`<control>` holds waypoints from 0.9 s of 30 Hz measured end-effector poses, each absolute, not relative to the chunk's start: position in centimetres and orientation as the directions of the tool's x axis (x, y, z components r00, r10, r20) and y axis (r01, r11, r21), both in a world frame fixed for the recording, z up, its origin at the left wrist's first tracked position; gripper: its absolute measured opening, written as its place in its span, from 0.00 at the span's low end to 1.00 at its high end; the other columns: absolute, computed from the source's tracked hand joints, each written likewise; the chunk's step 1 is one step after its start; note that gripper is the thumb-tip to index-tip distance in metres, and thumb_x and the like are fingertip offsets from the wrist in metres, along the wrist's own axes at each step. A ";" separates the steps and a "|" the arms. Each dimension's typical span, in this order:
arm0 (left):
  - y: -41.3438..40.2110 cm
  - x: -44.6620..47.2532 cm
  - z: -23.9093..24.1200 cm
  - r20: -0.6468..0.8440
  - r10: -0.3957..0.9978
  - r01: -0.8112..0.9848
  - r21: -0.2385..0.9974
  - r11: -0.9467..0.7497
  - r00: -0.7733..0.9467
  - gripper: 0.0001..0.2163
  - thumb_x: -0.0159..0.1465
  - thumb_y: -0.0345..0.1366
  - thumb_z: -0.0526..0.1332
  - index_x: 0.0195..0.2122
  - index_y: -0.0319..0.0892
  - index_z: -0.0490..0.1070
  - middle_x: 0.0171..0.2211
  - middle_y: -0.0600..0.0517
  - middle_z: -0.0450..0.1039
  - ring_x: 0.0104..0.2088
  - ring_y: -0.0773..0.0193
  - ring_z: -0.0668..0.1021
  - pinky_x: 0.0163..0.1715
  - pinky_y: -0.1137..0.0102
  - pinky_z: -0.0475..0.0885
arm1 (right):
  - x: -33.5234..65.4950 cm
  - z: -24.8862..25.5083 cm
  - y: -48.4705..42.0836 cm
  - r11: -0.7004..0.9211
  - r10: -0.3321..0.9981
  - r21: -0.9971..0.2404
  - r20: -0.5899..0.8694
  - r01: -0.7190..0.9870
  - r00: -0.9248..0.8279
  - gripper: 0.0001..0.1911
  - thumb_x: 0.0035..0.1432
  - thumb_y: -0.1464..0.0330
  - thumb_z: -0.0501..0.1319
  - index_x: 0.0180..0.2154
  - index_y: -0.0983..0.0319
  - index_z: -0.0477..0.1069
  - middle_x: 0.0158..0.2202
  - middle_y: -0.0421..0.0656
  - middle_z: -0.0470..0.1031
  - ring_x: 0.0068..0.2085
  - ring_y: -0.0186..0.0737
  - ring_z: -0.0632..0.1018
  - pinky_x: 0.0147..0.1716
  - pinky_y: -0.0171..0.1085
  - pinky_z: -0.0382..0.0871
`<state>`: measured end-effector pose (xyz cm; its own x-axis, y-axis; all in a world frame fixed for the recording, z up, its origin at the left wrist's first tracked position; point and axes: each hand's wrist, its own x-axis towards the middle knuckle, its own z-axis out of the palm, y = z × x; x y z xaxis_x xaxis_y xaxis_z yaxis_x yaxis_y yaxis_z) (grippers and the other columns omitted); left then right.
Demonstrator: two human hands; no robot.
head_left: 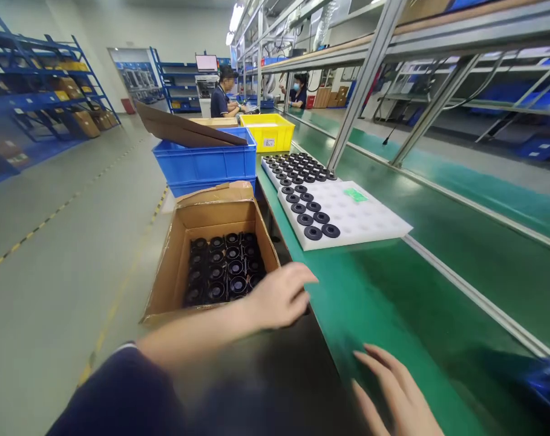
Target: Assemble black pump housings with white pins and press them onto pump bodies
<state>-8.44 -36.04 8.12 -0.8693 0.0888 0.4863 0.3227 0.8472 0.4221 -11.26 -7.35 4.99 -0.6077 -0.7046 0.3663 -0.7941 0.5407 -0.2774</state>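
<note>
My left hand (279,297) reaches over the near right corner of an open cardboard box (166,290), beside the table edge. Its fingers are loosely bent and apart, with nothing visible in them. Several rows of black round parts (216,272) with ringed centres stand in that box. Low over the green table, my right hand (397,393) has its fingers spread and holds nothing. Beyond both hands lies a white foam tray (374,224) with black discs (313,232) in its left rows and bare round hollows to the right. A green label (355,195) lies on it.
Another foam tray full of black discs (297,166) adjoins behind. Blue bins (206,166) with a brown cardboard sheet (184,127) and a yellow bin (270,133) stand farther back. A metal post (365,85) rises from the green table (369,290). Two people sit in the distance.
</note>
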 end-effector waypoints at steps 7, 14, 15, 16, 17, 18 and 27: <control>-53.1 -11.8 1.7 0.052 -0.013 0.001 0.268 0.963 -0.999 0.21 0.61 0.32 0.59 0.56 0.36 0.63 0.50 0.40 0.67 0.51 0.49 0.73 0.51 0.54 0.70 | -14.1 2.1 -16.6 0.530 -0.820 -0.016 0.246 -0.848 -0.517 0.24 0.63 0.63 0.55 0.60 0.54 0.61 0.67 0.50 0.55 0.66 0.56 0.59 0.61 0.62 0.52; -53.5 -11.7 -10.5 -0.357 0.320 0.226 0.279 0.933 -0.878 0.38 0.47 0.35 0.73 0.60 0.49 0.62 0.62 0.41 0.59 0.60 0.43 0.66 0.51 0.56 0.70 | -14.7 1.9 -16.9 0.563 -0.792 -0.081 0.234 -0.823 -0.564 0.21 0.61 0.70 0.52 0.54 0.51 0.69 0.68 0.44 0.54 0.66 0.51 0.60 0.62 0.59 0.50; -53.1 -11.4 -11.8 -0.387 0.348 0.246 0.290 0.925 -0.854 0.41 0.45 0.35 0.74 0.61 0.51 0.62 0.63 0.41 0.58 0.61 0.41 0.64 0.51 0.54 0.71 | -14.8 1.9 -17.0 0.566 -0.785 -0.096 0.242 -0.819 -0.570 0.21 0.61 0.70 0.51 0.53 0.51 0.70 0.68 0.44 0.55 0.65 0.51 0.61 0.62 0.59 0.50; -52.8 -11.1 -12.9 -0.407 0.367 0.258 0.299 0.919 -0.837 0.42 0.43 0.35 0.75 0.61 0.53 0.62 0.63 0.42 0.57 0.63 0.39 0.61 0.50 0.53 0.71 | -14.9 1.9 -17.0 0.568 -0.780 -0.107 0.247 -0.816 -0.576 0.20 0.60 0.70 0.51 0.52 0.51 0.71 0.67 0.44 0.56 0.65 0.52 0.62 0.62 0.59 0.50; -52.5 -10.7 -13.9 -0.417 0.375 0.263 0.302 0.917 -0.828 0.42 0.44 0.33 0.75 0.61 0.54 0.61 0.64 0.42 0.56 0.64 0.38 0.59 0.50 0.52 0.71 | -14.9 1.9 -17.0 0.569 -0.778 -0.111 0.247 -0.815 -0.577 0.20 0.60 0.70 0.51 0.51 0.52 0.71 0.67 0.45 0.56 0.65 0.52 0.63 0.62 0.59 0.51; -52.1 -10.2 -14.7 -0.418 0.372 0.261 0.299 0.918 -0.829 0.41 0.46 0.32 0.73 0.61 0.55 0.61 0.65 0.42 0.55 0.65 0.37 0.57 0.50 0.50 0.71 | -15.0 1.9 -17.1 0.567 -0.781 -0.111 0.243 -0.816 -0.575 0.21 0.60 0.71 0.51 0.51 0.52 0.71 0.67 0.45 0.56 0.65 0.52 0.63 0.61 0.59 0.51; -50.7 -9.8 -17.0 -0.393 0.404 0.273 0.349 0.897 -0.826 0.27 0.57 0.32 0.67 0.58 0.47 0.65 0.64 0.40 0.53 0.63 0.39 0.57 0.51 0.50 0.69 | -15.4 1.8 -16.9 0.539 -0.807 -0.075 0.239 -0.839 -0.540 0.21 0.58 0.72 0.52 0.51 0.52 0.70 0.67 0.46 0.56 0.63 0.55 0.65 0.60 0.59 0.53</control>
<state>-9.77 -50.72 -17.04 -0.8261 0.4042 -0.3927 0.2730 0.8966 0.3487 -15.39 -16.92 1.84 -0.5402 -0.8069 0.2389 -0.8387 0.5393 -0.0751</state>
